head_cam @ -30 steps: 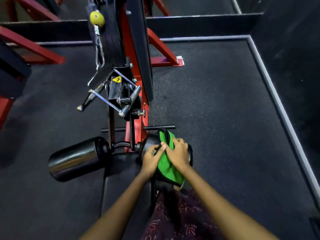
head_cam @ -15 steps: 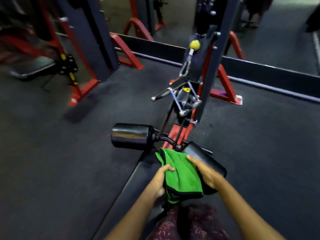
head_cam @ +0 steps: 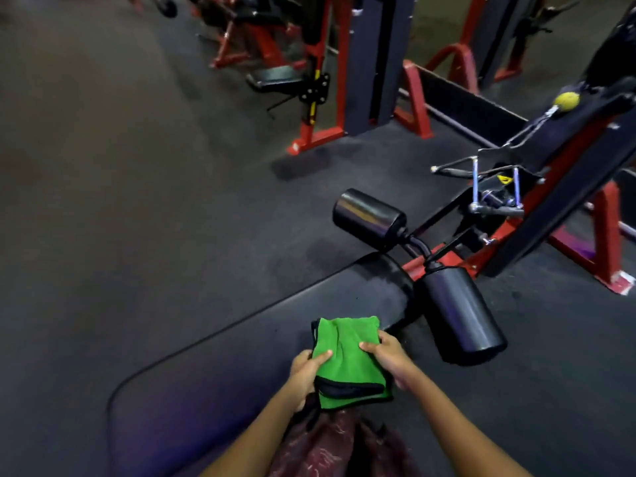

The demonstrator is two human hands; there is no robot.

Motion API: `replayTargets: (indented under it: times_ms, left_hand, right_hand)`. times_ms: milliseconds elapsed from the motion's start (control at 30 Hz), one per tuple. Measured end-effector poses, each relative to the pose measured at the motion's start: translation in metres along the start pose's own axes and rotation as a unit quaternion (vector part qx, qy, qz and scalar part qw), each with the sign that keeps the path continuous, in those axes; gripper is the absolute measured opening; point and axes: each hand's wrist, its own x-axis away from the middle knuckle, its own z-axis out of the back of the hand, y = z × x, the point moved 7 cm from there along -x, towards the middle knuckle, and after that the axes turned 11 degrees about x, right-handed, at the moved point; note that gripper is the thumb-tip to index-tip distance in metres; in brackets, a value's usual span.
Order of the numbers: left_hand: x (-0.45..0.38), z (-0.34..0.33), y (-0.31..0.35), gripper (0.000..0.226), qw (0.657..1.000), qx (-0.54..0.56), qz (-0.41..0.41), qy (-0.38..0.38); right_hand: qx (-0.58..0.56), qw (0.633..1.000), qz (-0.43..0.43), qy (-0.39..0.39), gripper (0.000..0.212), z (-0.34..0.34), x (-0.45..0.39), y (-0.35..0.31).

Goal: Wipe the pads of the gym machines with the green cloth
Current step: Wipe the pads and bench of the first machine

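Head view: both hands hold the folded green cloth [head_cam: 346,359] between them, out in front of the body. Left hand [head_cam: 306,373] grips the cloth's left edge, thumb on top, fingers curled underneath. Right hand [head_cam: 389,358] pinches the right edge, thumb lying across the top, fingers tucked under. Cloth is folded in layers with a black trim edge showing at the end nearest the body. It sits over the flat bench pad [head_cam: 220,366]; can't tell if it touches the pad or is lifted clear.

Just right of the right hand and slightly ahead: the near roller pad [head_cam: 461,315], black cylinder, not touched by either hand. Further ahead of the grip, well apart from it: the far roller pad [head_cam: 368,215], glossy, joined to the near one by a bent black bar [head_cam: 418,247]. Beyond both rollers to the right, the red and black machine frame [head_cam: 564,215], with a chrome handle [head_cam: 495,204] hanging in it and a yellow ball [head_cam: 567,100] on the cable above.

Far ahead and left of the grip: another red machine [head_cam: 309,98] with its own black seat pad [head_cam: 275,77]. Dark rubber floor [head_cam: 120,184] all round. Patterned dark-red clothing [head_cam: 330,442] shows below the cloth, between the forearms.
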Motion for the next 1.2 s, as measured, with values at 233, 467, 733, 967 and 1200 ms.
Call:
replayTargets:
  times_ms: [233,467,733,967,1200]
  left_hand:
    - [0.062,0.118,-0.027,0.012,0.981,-0.010,-0.119,0.152]
    - [0.096,0.255,-0.062,0.023,0.964,0.052,-0.122,0.231]
    - [0.120,0.379,-0.100,0.055,0.973,0.083,-0.102,0.187]
    - [0.078,0.454,-0.087,0.059,0.968,-0.028,-0.176,0.178]
    - [-0.003,0.474,-0.095,0.054,0.955,-0.044,-0.234,0.179]
  right_hand:
    - [0.092,0.990,0.053,-0.095,0.018,-0.112,0.036,0.015]
    - [0.163,0.968,0.068,-0.176,0.025,-0.247,0.071,0.009]
    - [0.198,0.968,0.044,-0.146,0.035,-0.377,0.101,0.024]
    - [0.184,0.976,0.092,-0.073,0.039,-0.454,0.081,0.031]
    - [0.390,0.911,0.122,0.047,0.063,-0.474,0.007,0.041]
